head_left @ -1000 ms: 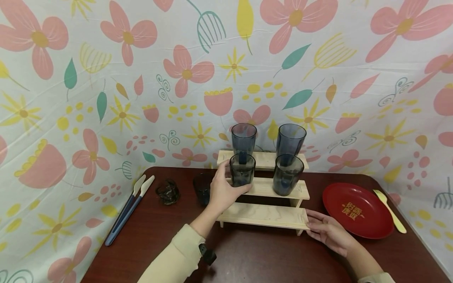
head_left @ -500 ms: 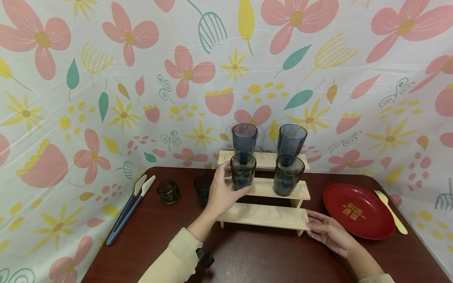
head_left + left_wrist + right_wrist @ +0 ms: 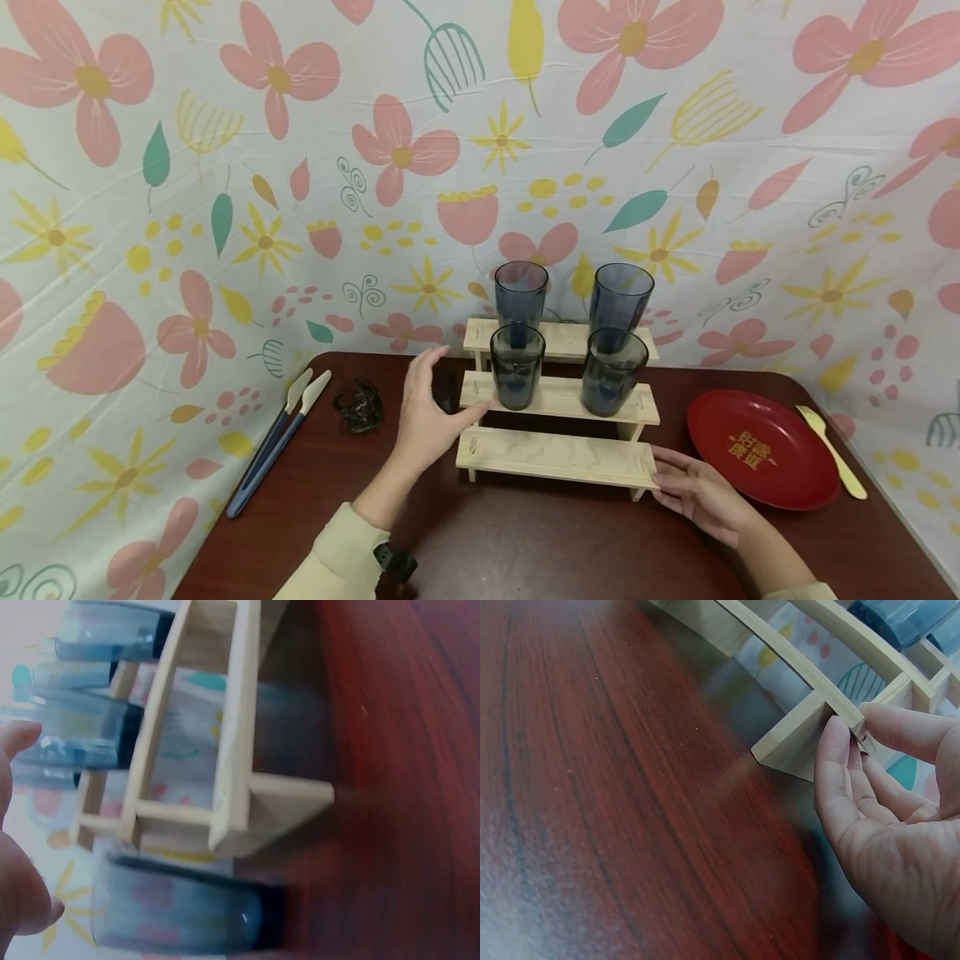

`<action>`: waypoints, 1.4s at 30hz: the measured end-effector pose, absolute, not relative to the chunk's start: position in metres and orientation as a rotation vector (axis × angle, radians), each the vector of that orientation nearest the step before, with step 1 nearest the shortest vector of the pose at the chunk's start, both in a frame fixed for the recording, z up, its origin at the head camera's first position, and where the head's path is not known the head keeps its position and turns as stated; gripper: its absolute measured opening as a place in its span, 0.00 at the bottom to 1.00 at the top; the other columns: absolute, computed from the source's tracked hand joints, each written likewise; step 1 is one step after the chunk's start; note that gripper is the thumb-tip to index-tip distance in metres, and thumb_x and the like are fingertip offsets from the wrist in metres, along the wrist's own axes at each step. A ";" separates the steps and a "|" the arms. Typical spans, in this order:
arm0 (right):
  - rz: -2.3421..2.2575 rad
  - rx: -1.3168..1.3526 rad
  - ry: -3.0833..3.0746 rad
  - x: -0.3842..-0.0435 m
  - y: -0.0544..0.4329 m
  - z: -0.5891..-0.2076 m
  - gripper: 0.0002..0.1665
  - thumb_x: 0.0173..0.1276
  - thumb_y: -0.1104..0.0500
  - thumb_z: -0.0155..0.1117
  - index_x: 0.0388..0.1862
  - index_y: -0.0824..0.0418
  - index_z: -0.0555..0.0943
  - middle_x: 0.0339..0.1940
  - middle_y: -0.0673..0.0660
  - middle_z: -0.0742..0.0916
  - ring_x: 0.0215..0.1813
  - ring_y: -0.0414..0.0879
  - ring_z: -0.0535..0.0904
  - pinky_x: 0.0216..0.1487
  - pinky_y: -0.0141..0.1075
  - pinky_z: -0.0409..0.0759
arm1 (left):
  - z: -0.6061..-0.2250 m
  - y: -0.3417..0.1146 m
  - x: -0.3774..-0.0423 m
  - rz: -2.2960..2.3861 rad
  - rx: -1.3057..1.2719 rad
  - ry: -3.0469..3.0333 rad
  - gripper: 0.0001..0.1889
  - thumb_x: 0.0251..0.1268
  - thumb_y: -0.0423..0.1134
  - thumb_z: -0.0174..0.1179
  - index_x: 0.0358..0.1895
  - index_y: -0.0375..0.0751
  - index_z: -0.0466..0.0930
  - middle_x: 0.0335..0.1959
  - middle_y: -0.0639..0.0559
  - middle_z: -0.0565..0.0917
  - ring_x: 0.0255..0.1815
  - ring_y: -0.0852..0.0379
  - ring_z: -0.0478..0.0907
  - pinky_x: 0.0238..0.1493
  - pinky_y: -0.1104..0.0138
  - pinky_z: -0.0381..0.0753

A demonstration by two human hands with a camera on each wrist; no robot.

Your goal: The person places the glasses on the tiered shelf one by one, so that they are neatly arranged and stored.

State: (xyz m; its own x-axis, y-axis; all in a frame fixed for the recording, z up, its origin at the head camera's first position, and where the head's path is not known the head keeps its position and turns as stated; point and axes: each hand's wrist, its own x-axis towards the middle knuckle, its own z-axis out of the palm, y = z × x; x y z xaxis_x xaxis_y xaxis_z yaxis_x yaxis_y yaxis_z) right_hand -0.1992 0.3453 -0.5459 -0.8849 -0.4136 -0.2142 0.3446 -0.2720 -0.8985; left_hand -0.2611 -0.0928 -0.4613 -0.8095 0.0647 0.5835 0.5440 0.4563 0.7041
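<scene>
A three-tier wooden display rack (image 3: 555,457) holds blue-grey glass tumblers on its upper two tiers. Two stand on the top step, and two more, a left tumbler (image 3: 517,367) and a right tumbler (image 3: 613,375), on the middle one. The lowest step is bare. My left hand (image 3: 426,421) is spread, thumb and fingers apart, just left of the middle step and holding nothing. Partly hidden behind it, another dark tumbler (image 3: 180,907) stands on the table beside the rack. My right hand (image 3: 892,802) pinches the front right end of the lowest step between thumb and fingers.
At the left lie two blue-handled knives (image 3: 277,446) and a small dark glass object (image 3: 359,406). On the right sit a red plate (image 3: 723,467) with gold characters and a yellow fork (image 3: 832,454). A flowered cloth (image 3: 405,250) hangs behind the dark red table (image 3: 555,542).
My left hand has let go of the left middle-step tumbler and moved left, away from it. The tumbler stays on the step. My right hand keeps its pinch on the rack.
</scene>
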 end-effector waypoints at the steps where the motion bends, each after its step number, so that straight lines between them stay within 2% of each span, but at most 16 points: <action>1: -2.184 -0.088 1.521 -0.199 0.345 -0.546 0.25 0.82 0.68 0.51 0.73 0.52 0.68 0.60 0.46 0.84 0.59 0.44 0.83 0.59 0.40 0.81 | -0.464 -0.097 -0.262 -1.329 -0.482 -2.235 0.50 0.52 0.47 0.83 0.78 0.50 0.64 0.78 0.50 0.61 0.77 0.45 0.60 0.69 0.41 0.67; 4: -2.187 -0.096 1.519 -0.199 0.346 -0.545 0.24 0.82 0.68 0.51 0.71 0.50 0.70 0.60 0.46 0.84 0.59 0.44 0.83 0.59 0.40 0.81 | -0.472 -0.107 -0.264 -1.352 -0.396 -2.263 0.52 0.52 0.48 0.82 0.80 0.56 0.60 0.82 0.50 0.52 0.81 0.43 0.53 0.70 0.38 0.64; 7: -2.191 -0.104 1.508 -0.198 0.345 -0.545 0.23 0.82 0.68 0.51 0.69 0.49 0.71 0.60 0.46 0.84 0.58 0.43 0.83 0.59 0.40 0.82 | -0.482 -0.116 -0.268 -1.392 -0.339 -2.295 0.54 0.53 0.50 0.82 0.81 0.58 0.56 0.83 0.49 0.48 0.82 0.43 0.51 0.71 0.38 0.63; 10: -2.192 -0.109 1.501 -0.198 0.345 -0.544 0.23 0.82 0.68 0.50 0.67 0.48 0.72 0.60 0.46 0.84 0.58 0.43 0.83 0.59 0.40 0.81 | -0.494 -0.123 -0.270 -1.448 -0.297 -2.322 0.56 0.53 0.51 0.82 0.82 0.59 0.54 0.82 0.48 0.50 0.81 0.44 0.52 0.72 0.39 0.63; 17: -2.189 -0.098 1.511 -0.198 0.345 -0.545 0.24 0.83 0.68 0.50 0.72 0.50 0.69 0.60 0.46 0.84 0.59 0.44 0.83 0.59 0.40 0.81 | -0.522 -0.130 -0.277 -1.601 -0.232 -2.347 0.58 0.53 0.46 0.82 0.83 0.58 0.50 0.80 0.43 0.56 0.79 0.42 0.56 0.72 0.41 0.63; 23: -2.191 -0.109 1.499 -0.198 0.345 -0.546 0.24 0.83 0.68 0.49 0.72 0.51 0.69 0.61 0.46 0.84 0.59 0.44 0.83 0.60 0.40 0.81 | -0.541 -0.131 -0.281 -1.707 -0.162 -2.335 0.57 0.54 0.43 0.82 0.82 0.57 0.51 0.78 0.44 0.61 0.77 0.44 0.60 0.69 0.38 0.67; 32: -2.195 -0.109 1.500 -0.197 0.343 -0.546 0.22 0.83 0.68 0.50 0.68 0.49 0.72 0.60 0.47 0.84 0.58 0.44 0.83 0.58 0.39 0.82 | -0.553 -0.132 -0.283 -1.704 -0.190 -2.365 0.54 0.56 0.34 0.80 0.81 0.49 0.52 0.68 0.36 0.71 0.68 0.38 0.72 0.63 0.42 0.76; 42: -2.181 -0.107 1.521 -0.198 0.345 -0.544 0.26 0.83 0.68 0.50 0.75 0.54 0.66 0.61 0.46 0.83 0.59 0.44 0.83 0.59 0.39 0.81 | -0.551 -0.134 -0.284 -1.694 -0.182 -2.365 0.53 0.53 0.37 0.82 0.79 0.48 0.56 0.65 0.37 0.72 0.63 0.39 0.75 0.56 0.45 0.80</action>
